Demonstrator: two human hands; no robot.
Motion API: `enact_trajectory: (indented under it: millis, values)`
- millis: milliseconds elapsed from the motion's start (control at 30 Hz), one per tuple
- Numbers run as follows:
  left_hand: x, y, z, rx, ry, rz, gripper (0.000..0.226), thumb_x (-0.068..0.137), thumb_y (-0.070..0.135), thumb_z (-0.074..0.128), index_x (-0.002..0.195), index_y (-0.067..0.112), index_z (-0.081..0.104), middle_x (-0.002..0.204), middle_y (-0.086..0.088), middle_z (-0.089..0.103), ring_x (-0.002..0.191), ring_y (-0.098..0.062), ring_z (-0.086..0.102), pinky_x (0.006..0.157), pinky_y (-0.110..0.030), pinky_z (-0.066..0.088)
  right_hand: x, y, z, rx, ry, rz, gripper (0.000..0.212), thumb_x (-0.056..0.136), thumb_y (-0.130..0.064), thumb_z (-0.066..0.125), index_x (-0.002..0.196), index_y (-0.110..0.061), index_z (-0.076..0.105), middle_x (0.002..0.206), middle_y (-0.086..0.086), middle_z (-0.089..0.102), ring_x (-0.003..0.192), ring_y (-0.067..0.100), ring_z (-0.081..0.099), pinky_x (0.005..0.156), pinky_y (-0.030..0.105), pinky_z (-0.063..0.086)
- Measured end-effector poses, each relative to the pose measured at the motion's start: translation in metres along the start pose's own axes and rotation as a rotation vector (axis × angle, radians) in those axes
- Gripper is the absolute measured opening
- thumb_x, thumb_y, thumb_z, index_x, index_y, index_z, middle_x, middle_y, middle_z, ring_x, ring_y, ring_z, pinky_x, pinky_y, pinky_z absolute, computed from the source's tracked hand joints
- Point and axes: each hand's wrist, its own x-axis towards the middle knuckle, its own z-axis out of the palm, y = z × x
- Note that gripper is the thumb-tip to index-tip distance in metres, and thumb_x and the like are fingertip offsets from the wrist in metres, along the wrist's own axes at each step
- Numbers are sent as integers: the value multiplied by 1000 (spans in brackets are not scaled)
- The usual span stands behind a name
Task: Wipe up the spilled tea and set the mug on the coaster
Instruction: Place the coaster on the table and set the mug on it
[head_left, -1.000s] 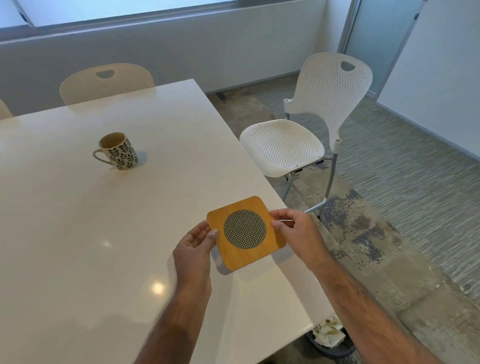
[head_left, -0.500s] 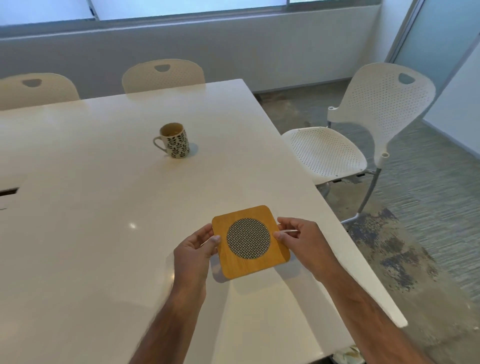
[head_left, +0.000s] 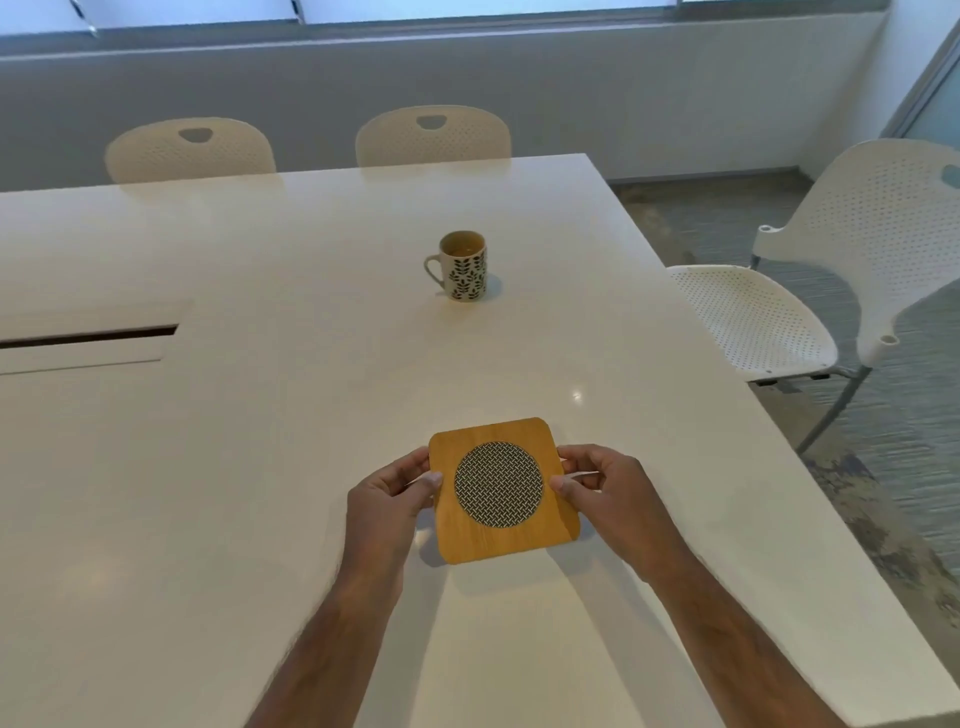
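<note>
Across the frame's middle, our glossy white table (head_left: 260, 467), our left hand (head_left: 387, 499) and right hand (head_left: 610, 493) pinching the square wooden coaster with round mesh centre (head_left: 501, 488) low centre, leaf-patterned white mug (head_left: 464, 265) well apart above it, white perforated chair (head_left: 810, 291) beyond the right edge.

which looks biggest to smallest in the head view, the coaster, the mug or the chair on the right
1. chair on the right
2. coaster
3. mug
The coaster is nearer the camera, so its lead over the mug is unsure.
</note>
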Motion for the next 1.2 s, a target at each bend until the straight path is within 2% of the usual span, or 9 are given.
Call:
enact_trajectory:
  millis: [300, 433, 600, 667, 767, 867, 1000, 1100, 1200]
  values:
    - [10, 1, -72, 76, 14, -3, 31, 91, 7, 78, 116, 25, 80, 103, 1, 83, 91, -20, 80, 72, -18, 60, -3, -10, 61, -34, -61, 19, 34, 89, -21, 81, 120, -29, 72, 103, -8, 75, 90, 6, 75, 78, 29, 64]
    - [12, 0, -93, 116, -9, -5, 32, 92, 9, 78, 118, 27, 80, 105, 4, 82, 99, -15, 79, 87, -28, 58, -9, -10, 82, -107, -72, 18, 32, 88, -25, 82, 114, -40, 68, 103, -18, 73, 89, -6, 70, 72, 12, 58]
    - [11, -5, -112, 154, -33, 30, 34, 93, 9, 77, 115, 34, 80, 105, 6, 82, 102, -8, 77, 82, -13, 57, -21, -6, 104, -179, -58, 19, 40, 86, -29, 83, 122, -34, 67, 103, -22, 69, 90, -12, 66, 63, 5, 51]
    - [11, -7, -115, 218, -35, 62, 35, 93, 10, 78, 114, 37, 78, 102, 9, 82, 100, -5, 76, 83, -10, 56, -24, -6, 107, -224, -36, 7, 45, 83, -32, 85, 125, -33, 68, 102, -23, 68, 92, -11, 64, 69, 9, 52]
    - [12, -9, -116, 347, -44, 123, 39, 92, 11, 79, 116, 42, 75, 95, 15, 81, 94, -1, 76, 86, -13, 57, -29, -10, 109, -263, -18, 8, 49, 81, -35, 87, 125, -31, 67, 103, -22, 67, 93, -9, 63, 89, 33, 58]
    - [14, -9, -118, 455, -49, 154, 40, 91, 13, 81, 127, 31, 74, 97, 10, 81, 93, -3, 75, 88, -21, 59, -32, -15, 113, -302, -11, -7, 48, 81, -35, 87, 121, -35, 62, 105, -21, 65, 90, -5, 65, 101, 50, 52]
    - [15, -7, -119, 537, -48, 191, 45, 89, 12, 83, 132, 20, 71, 120, 6, 73, 98, -6, 74, 84, -13, 57, -33, -20, 117, -355, 26, -47, 45, 82, -39, 85, 116, -39, 55, 103, -21, 60, 87, -2, 63, 99, 48, 51]
    - [15, -5, -118, 608, -46, 210, 45, 88, 13, 84, 131, 18, 71, 122, 7, 71, 97, -5, 73, 78, -6, 54, -34, -17, 119, -427, 44, -74, 48, 82, -41, 84, 122, -31, 61, 104, -22, 55, 89, -4, 56, 98, 42, 50]
    - [13, -3, -115, 659, -47, 235, 44, 87, 12, 85, 130, 16, 72, 122, 7, 69, 94, -2, 71, 79, -8, 54, -33, -15, 117, -447, 27, -69, 53, 81, -44, 84, 127, -29, 61, 106, -19, 53, 90, -1, 55, 98, 39, 50]
